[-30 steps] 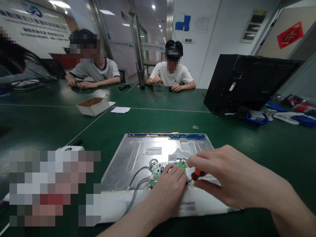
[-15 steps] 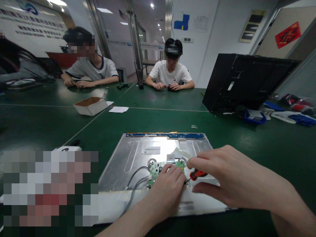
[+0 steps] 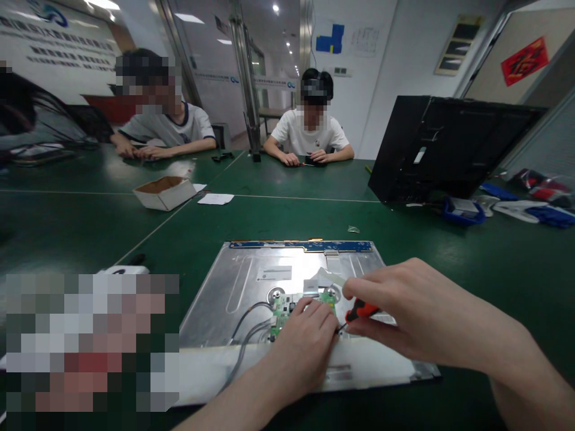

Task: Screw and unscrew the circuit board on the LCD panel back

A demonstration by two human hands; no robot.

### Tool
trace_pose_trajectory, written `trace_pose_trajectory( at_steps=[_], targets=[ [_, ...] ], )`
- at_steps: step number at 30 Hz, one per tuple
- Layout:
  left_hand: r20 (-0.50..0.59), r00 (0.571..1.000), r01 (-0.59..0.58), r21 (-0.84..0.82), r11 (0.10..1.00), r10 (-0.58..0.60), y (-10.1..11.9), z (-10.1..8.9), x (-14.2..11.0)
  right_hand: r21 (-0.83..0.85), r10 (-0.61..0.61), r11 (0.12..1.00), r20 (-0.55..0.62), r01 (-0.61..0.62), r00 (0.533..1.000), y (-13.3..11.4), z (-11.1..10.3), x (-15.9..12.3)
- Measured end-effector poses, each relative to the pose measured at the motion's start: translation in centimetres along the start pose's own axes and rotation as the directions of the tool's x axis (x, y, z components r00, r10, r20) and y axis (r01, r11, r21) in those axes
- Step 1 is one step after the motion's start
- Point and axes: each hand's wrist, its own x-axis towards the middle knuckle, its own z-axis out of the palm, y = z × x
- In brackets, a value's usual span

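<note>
Before me a silver display panel [image 3: 215, 299] lies back side up, a green circuit board [image 3: 281, 311] on its near half. My left hand [image 3: 305, 341] rests palm down over the board's right part, fingers bent and close together; their tips and the thumb are hidden. My right hand [image 3: 404, 311] is closed round the red and black handle of a screwdriver [image 3: 362, 311]. Its thin dark shaft slants down to the left, reaching beside my left index finger; the tip is hidden. Grey cables [image 3: 251, 329] leave the board's left side.
A white open box [image 3: 166, 194] and paper [image 3: 215, 199] lie beyond the panel. At the right stands a large black screen housing [image 3: 453, 149], with a blue tray [image 3: 462, 212] and gloves [image 3: 539, 212] beside it. Co-workers sit across the green table [image 3: 296, 221].
My right thumb has closed up towards the screwdriver's handle, and the hand has turned slightly. My left hand keeps its place. Across the table, a co-worker's hands have shifted a little.
</note>
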Motion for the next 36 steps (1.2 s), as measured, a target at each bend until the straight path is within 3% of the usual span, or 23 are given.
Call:
trace_pose_trajectory(
  at_steps=[6, 25, 32, 36],
  targets=[
    [0.024, 1.0, 0.007, -0.008, 1.0, -0.007, 0.05, -0.31, 0.07, -0.007, -0.02, 1.0, -0.034, 0.019, 0.999, -0.01, 0.07, 0.06],
    [0.06, 0.998, 0.02, -0.003, 1.0, -0.02, -0.09, 0.12, -0.1, -0.006, -0.016, 1.0, 0.007, 0.016, 1.0, 0.04, 0.0, 0.16],
    [0.056, 0.998, 0.021, -0.002, 1.0, -0.021, 0.01, -0.06, -0.03, -0.009, -0.017, 1.0, -0.047, 0.016, 0.999, 0.06, 0.1, -0.13],
    [0.069, 0.997, 0.02, 0.007, 1.0, -0.021, 0.02, -0.15, -0.01, -0.007, 0.006, 1.0, -0.007, -0.006, 1.0, -0.02, 0.0, 0.07]
  ],
)
